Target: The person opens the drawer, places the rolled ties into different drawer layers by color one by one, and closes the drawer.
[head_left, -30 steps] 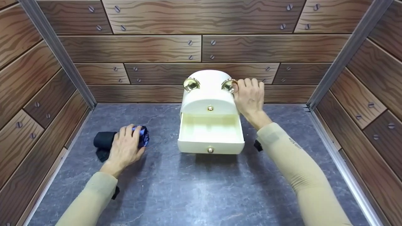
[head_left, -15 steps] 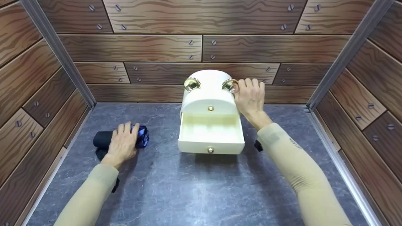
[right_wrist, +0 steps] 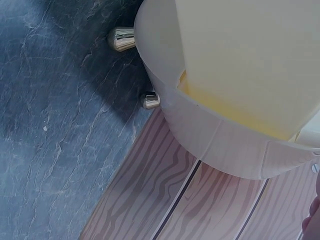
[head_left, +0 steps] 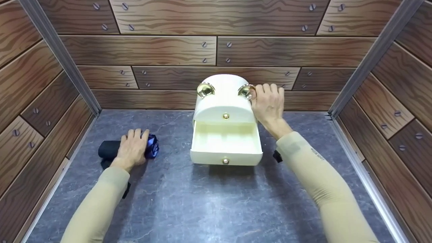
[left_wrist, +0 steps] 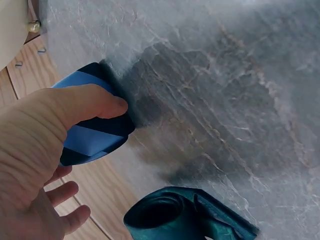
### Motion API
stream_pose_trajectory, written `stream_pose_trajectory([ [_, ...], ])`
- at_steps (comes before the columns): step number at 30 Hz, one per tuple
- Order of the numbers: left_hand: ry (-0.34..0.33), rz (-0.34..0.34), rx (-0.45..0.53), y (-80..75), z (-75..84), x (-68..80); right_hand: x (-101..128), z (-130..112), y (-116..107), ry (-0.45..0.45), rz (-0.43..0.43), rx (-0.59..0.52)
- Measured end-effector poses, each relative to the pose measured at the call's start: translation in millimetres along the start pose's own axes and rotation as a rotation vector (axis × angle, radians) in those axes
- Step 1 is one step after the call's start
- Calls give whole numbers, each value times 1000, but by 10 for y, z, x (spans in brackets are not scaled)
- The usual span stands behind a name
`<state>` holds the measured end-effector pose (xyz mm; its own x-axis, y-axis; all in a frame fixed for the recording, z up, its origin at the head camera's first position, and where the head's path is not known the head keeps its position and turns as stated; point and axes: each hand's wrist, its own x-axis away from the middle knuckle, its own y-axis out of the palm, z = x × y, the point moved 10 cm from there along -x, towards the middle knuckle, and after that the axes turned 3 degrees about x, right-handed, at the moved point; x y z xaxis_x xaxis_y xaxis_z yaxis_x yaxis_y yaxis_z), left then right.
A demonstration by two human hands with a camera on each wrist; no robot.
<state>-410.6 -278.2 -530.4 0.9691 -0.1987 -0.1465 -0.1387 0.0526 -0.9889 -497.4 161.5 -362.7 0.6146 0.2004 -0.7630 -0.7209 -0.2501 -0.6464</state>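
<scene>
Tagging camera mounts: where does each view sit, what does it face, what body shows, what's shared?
Head: worn on the head, facing forward and down at the white box and tabletop; left hand, right hand, sleeved forearms show.
Left wrist: worn there, facing the blue roll and dark roll; left hand shows, thumb against the blue roll.
Right wrist: worn there, facing the white box's knobs; just some fingers show, at the right edge.
Head and left wrist share the left hand and both rolls.

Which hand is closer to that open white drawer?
Right. The right hand is just above and right of the drawer; the left hand is farther off to its left, holding the blue roll.
</scene>
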Motion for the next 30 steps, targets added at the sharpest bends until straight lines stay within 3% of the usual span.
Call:
stream_pose_trajectory([
  [11, 1, -74, 35, 137, -49, -94, -27, -7, 10, 1, -15, -2],
  [24, -18, -115, 70, 204, -9, -137, -11, 1, 14, 2, -25, 11],
  [30, -37, -114, 117, 242, -73, -151, -12, 11, 11, 6, -28, 8],
])
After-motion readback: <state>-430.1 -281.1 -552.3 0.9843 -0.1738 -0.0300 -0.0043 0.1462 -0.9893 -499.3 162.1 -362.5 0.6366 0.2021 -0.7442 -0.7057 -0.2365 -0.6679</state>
